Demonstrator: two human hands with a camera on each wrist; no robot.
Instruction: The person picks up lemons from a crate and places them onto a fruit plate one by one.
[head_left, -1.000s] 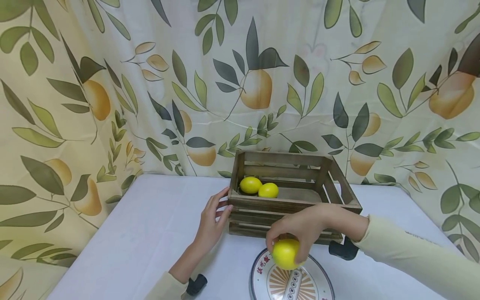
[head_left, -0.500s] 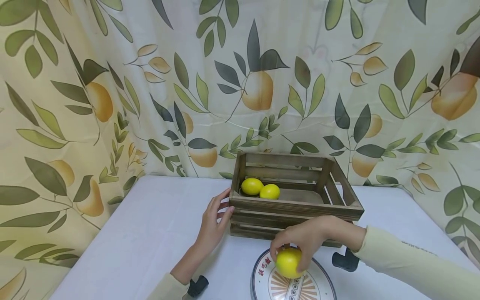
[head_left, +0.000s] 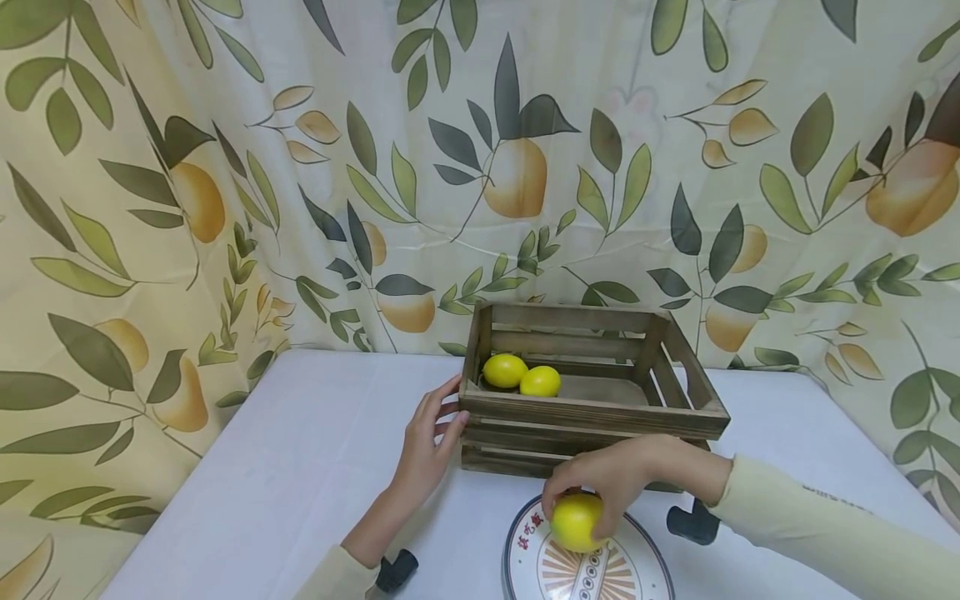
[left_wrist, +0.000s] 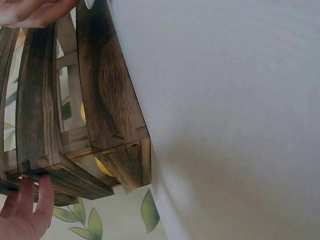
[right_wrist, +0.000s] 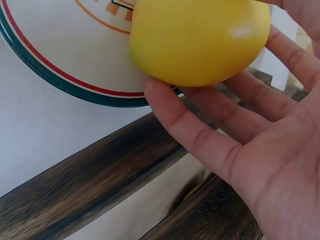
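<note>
My right hand (head_left: 611, 479) grips a yellow lemon (head_left: 576, 523) from above, thumb on one side and fingers on the other. Beneath it is a round white plate (head_left: 540, 567) with a dark rim and an orange ray pattern; whether the lemon touches the plate I cannot tell. In the right wrist view, the fingers (right_wrist: 200, 137) curve along the lemon (right_wrist: 200, 45). At the left end of a brown slatted wooden crate (head_left: 585, 410), my left hand (head_left: 423, 446) rests its fingertips on the corner. Two lemons (head_left: 505, 371) lie inside the crate, at its left.
The crate stands toward the back of a table with a white cloth (head_left: 315, 450). Behind and to the left hangs a curtain (head_left: 465, 275) printed with fruit and leaves. A dark wrist camera (head_left: 693, 522) sits on the right wrist.
Over the last second my right hand has come down slightly toward the plate with the lemon in its grip. The left hand stays at the crate's corner.
</note>
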